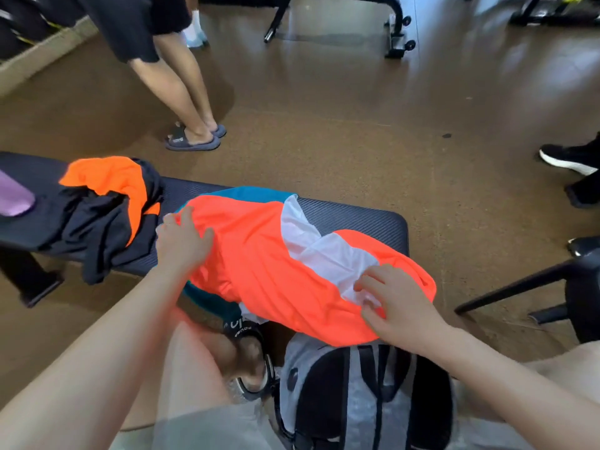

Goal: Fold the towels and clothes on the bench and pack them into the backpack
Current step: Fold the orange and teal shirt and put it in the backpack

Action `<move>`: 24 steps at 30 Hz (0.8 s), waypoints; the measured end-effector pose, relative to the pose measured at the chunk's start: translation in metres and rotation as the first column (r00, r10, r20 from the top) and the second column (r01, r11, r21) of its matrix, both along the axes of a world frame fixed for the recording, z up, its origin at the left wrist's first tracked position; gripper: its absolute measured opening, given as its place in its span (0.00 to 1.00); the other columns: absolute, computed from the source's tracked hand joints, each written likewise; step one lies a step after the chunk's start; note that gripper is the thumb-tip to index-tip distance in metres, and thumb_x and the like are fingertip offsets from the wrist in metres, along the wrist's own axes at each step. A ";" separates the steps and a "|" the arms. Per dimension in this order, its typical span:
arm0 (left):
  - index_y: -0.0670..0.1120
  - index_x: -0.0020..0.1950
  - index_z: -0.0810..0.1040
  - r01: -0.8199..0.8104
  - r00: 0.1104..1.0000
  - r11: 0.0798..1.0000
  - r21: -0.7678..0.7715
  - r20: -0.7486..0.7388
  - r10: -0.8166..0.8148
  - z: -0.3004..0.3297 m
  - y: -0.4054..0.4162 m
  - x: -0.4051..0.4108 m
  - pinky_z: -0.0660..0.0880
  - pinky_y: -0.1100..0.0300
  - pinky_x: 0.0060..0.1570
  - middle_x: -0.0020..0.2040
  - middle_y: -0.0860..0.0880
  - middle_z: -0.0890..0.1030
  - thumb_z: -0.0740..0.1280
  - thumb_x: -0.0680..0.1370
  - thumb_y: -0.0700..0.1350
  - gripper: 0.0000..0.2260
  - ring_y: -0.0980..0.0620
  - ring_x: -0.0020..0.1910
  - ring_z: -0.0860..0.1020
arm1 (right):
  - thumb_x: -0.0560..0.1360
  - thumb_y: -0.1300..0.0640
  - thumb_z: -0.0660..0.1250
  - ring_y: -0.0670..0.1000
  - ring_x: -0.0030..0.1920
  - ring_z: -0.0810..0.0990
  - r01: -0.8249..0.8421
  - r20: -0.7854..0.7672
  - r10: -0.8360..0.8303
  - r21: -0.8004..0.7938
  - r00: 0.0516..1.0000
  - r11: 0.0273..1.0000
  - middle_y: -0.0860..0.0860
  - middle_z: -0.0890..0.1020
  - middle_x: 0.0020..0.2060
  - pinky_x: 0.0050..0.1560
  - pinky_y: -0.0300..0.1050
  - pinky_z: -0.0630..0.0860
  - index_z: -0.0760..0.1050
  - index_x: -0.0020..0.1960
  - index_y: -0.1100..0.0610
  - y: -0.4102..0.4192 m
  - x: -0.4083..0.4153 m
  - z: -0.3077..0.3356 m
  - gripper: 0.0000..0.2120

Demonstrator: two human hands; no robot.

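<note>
An orange jersey [259, 254] with white and teal panels lies spread across the black bench [363, 222]. My left hand [183, 241] presses flat on its left end, fingers apart. My right hand [394, 303] rests on its right end, fingertips on the white panel, which is bunched beneath them. A crumpled black and orange garment [107, 209] lies on the bench to the left. A grey and black backpack [357, 397] stands on the floor between my knees, below the jersey's near edge.
A purple item [14, 196] sits at the bench's far left. A person in sandals [191, 138] stands just beyond the bench. Another person's black shoe [568, 159] is at the right. A black chair frame [552, 287] stands at the right. Gym equipment [393, 30] stands at the back.
</note>
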State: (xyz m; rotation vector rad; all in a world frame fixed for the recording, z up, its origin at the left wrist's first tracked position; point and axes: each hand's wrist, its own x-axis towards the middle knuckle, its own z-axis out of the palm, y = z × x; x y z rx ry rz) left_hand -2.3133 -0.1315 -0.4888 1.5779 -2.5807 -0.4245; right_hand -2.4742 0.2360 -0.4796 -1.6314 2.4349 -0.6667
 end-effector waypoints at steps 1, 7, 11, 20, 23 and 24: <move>0.45 0.77 0.62 -0.099 0.995 0.993 0.066 -0.019 0.100 0.001 -0.006 0.006 0.65 0.39 0.67 0.72 0.33 0.64 0.66 0.80 0.54 0.29 0.30 0.69 0.65 | 0.70 0.54 0.63 0.55 0.47 0.78 0.043 0.021 -0.042 -0.039 0.999 0.998 0.49 0.78 0.45 0.48 0.51 0.73 0.78 0.49 0.55 -0.018 0.002 0.001 0.11; 0.38 0.70 0.70 -0.373 0.826 0.808 0.456 -0.235 0.513 -0.010 -0.046 0.039 0.73 0.48 0.55 0.65 0.35 0.75 0.69 0.76 0.57 0.30 0.36 0.64 0.75 | 0.78 0.52 0.67 0.56 0.61 0.77 0.224 0.312 -0.242 0.092 0.919 0.970 0.56 0.80 0.60 0.59 0.48 0.70 0.71 0.70 0.58 -0.137 -0.003 0.002 0.22; 0.42 0.52 0.81 -0.274 0.688 0.658 0.701 -0.334 0.644 -0.009 -0.061 0.040 0.70 0.54 0.41 0.44 0.37 0.79 0.61 0.75 0.62 0.24 0.40 0.46 0.80 | 0.77 0.51 0.67 0.60 0.65 0.74 0.195 0.236 -0.222 0.131 0.946 0.972 0.59 0.77 0.63 0.63 0.55 0.72 0.67 0.73 0.56 -0.205 -0.011 0.001 0.26; 0.53 0.39 0.82 0.338 0.909 0.839 0.427 -0.378 -0.173 0.001 -0.047 0.027 0.69 0.57 0.38 0.38 0.50 0.82 0.73 0.73 0.43 0.05 0.53 0.35 0.75 | 0.74 0.57 0.52 0.60 0.69 0.72 -0.136 0.198 0.127 0.035 0.972 0.990 0.57 0.77 0.68 0.69 0.57 0.68 0.71 0.74 0.54 -0.337 0.003 0.011 0.28; 0.44 0.51 0.71 0.071 0.950 0.888 0.455 -0.301 0.078 -0.005 -0.060 0.031 0.73 0.50 0.45 0.44 0.48 0.79 0.70 0.77 0.47 0.11 0.47 0.44 0.78 | 0.80 0.59 0.53 0.57 0.74 0.67 -0.263 0.125 0.249 0.118 0.960 0.957 0.53 0.72 0.73 0.72 0.56 0.65 0.66 0.77 0.52 -0.370 0.015 0.008 0.26; 0.43 0.53 0.66 -0.021 0.953 0.875 0.484 -0.255 0.164 -0.007 -0.065 0.035 0.74 0.48 0.46 0.47 0.46 0.78 0.70 0.77 0.50 0.16 0.44 0.48 0.79 | 0.81 0.59 0.54 0.56 0.74 0.66 -0.285 0.089 0.273 0.179 0.958 0.942 0.52 0.71 0.74 0.73 0.55 0.64 0.65 0.77 0.52 -0.379 0.016 0.004 0.25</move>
